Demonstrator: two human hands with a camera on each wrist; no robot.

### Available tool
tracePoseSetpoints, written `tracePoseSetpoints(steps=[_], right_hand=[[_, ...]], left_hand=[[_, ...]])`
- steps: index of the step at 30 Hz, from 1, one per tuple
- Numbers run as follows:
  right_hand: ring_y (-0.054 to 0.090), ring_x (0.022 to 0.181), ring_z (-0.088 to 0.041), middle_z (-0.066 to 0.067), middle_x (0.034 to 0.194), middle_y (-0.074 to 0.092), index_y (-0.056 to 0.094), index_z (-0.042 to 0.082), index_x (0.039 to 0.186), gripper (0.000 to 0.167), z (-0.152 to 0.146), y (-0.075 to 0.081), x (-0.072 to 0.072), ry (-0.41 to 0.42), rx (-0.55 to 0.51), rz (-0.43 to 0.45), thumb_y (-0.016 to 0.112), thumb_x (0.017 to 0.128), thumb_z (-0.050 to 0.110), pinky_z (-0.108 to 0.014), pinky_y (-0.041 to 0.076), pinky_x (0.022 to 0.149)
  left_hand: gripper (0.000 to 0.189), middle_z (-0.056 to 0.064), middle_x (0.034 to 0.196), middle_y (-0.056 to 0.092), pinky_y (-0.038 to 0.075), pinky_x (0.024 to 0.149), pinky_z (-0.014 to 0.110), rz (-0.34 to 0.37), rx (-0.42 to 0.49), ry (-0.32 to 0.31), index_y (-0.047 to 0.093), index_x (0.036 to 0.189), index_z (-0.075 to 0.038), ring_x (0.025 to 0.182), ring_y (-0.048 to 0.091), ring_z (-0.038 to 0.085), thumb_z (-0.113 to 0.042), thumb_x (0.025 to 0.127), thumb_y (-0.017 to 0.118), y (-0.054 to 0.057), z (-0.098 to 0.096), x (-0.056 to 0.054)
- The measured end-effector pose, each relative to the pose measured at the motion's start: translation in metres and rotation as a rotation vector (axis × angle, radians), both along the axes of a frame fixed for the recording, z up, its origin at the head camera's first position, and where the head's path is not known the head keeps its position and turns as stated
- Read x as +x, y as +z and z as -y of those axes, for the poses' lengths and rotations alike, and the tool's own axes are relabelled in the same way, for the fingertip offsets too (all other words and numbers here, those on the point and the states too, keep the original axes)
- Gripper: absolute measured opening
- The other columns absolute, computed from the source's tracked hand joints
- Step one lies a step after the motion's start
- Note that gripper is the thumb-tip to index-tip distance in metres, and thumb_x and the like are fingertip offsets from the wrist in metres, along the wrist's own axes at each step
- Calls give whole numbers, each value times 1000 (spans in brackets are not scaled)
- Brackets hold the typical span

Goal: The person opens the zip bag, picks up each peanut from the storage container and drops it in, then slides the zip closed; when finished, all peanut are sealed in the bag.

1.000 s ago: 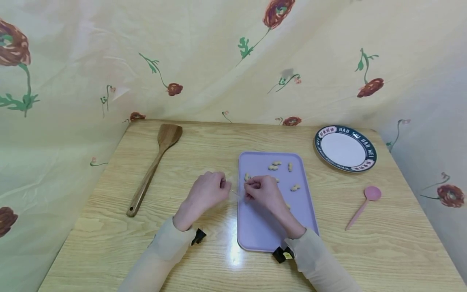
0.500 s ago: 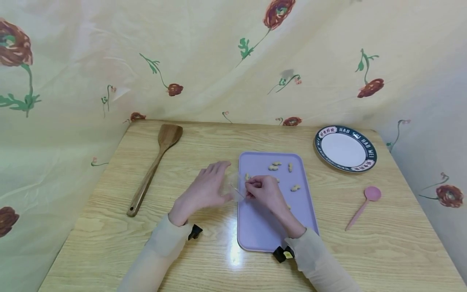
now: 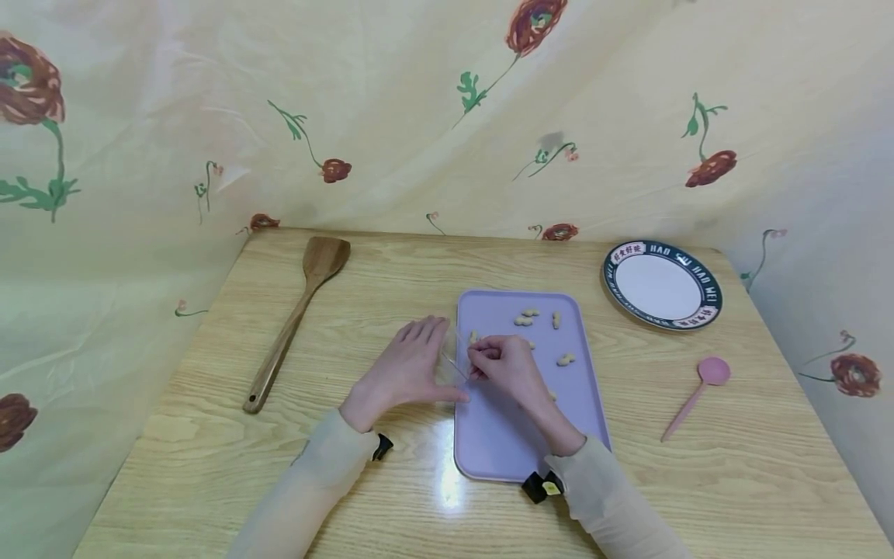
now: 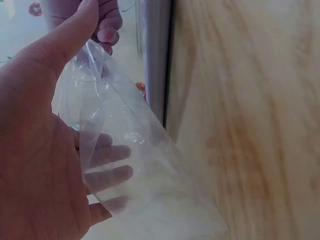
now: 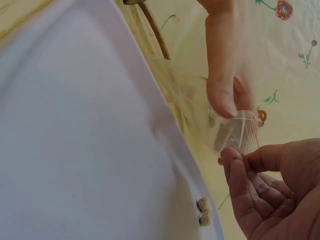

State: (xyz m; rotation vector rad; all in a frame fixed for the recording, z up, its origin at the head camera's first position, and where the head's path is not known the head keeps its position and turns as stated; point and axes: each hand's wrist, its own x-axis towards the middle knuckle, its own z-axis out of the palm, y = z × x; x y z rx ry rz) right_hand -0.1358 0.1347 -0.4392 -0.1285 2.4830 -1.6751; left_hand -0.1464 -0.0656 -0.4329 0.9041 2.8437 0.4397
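A clear zip-lock bag (image 4: 150, 185) hangs between the hands over the left edge of the lilac tray (image 3: 503, 442). My right hand (image 3: 513, 369) pinches its zip edge between thumb and fingers, as the right wrist view shows. Beside the bag is my left hand (image 3: 405, 365), fingers straight and thumb spread away from them. In the left wrist view its fingertips show through the plastic; whether they lie behind or inside the bag I cannot tell. Several peanuts (image 3: 566, 359) in their shells lie on the tray, one (image 5: 205, 212) near its edge in the right wrist view.
On the left of the wooden table (image 3: 391, 272) lies a wooden spatula (image 3: 289, 326). A dark-rimmed white plate (image 3: 656, 286) sits at the back right, with a pink spoon (image 3: 711, 371) in front of it. A flowered cloth (image 3: 391, 101) hangs behind the table.
My left hand has let go of the bag's edge and straightened its fingers, then moved slightly right, closer to the bag. The right hand keeps its pinch in the same place.
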Motion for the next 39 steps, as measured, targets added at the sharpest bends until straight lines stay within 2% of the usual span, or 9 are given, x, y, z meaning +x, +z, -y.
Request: tracePoseSetpoints(steps=[6,16,24,28,33,39], right_hand=[[70,63,-22,-11,71,71,71,-10,99,13,2,-2,1,3,5,16,65,93,1,-31,57,58],[70,65,-23,-11,71,71,71,-10,100,14,3,-2,1,17,3,31,65,95,2,-30,57,58],[70,67,-24,-12,73,71,71,-9,102,17,2,-1,1,27,5,58,64,96,6,-31,57,60],[70,68,-24,-14,75,71,70,-9,104,19,0,-1,1,27,18,46,65,96,7,-31,57,61],[70,69,-26,-15,78,72,71,-8,106,20,-6,2,0,35,35,21,65,96,8,-31,56,61],[67,69,-25,-9,79,70,70,-3,108,20,-24,10,-10,65,156,-55,66,96,12,-27,51,57]], left_hand=[[112,19,149,43,30,114,49,-39,29,-13,30,152,0,138,39,34,-73,76,70,-3,0,0],[97,17,149,45,35,111,49,-4,11,7,31,153,-5,138,41,34,-59,82,69,-5,2,-5],[88,12,144,50,42,102,53,9,13,11,36,151,-11,127,51,36,-50,81,71,-3,5,-7],[83,8,142,51,40,103,53,3,3,37,41,148,-14,125,52,33,-49,80,72,-3,8,-9],[77,5,138,53,37,105,52,-45,-16,44,46,144,-14,126,48,28,-50,80,72,-4,12,-12],[79,5,141,51,34,108,52,-2,-20,62,45,145,-12,130,45,28,-48,80,72,-5,17,-15]])
